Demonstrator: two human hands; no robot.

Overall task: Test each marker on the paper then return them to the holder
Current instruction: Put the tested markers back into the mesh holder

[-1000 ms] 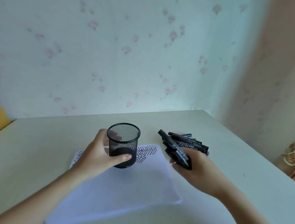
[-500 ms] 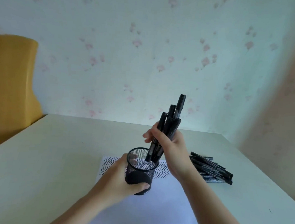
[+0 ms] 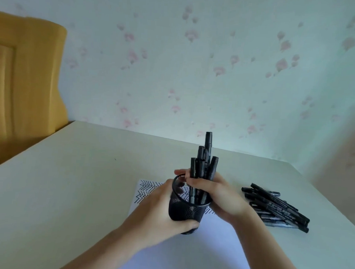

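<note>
A black mesh holder [image 3: 186, 211] stands on a white paper [image 3: 187, 254] with zigzag marker lines near its far edge. My left hand [image 3: 159, 215] grips the holder from the left. My right hand [image 3: 220, 195] grips a bundle of several black markers [image 3: 203, 164], held upright with their lower ends inside the holder. More black markers [image 3: 277, 209] lie in a pile on the table to the right of the paper.
The pale table [image 3: 79, 181] runs back to a wall with pink floral wallpaper. A yellow wooden piece of furniture [image 3: 22, 76] stands beyond the table's left edge.
My right hand has lifted a bundle of markers from the pile and lowered their ends into the holder. My left hand has kept its grip on the holder.
</note>
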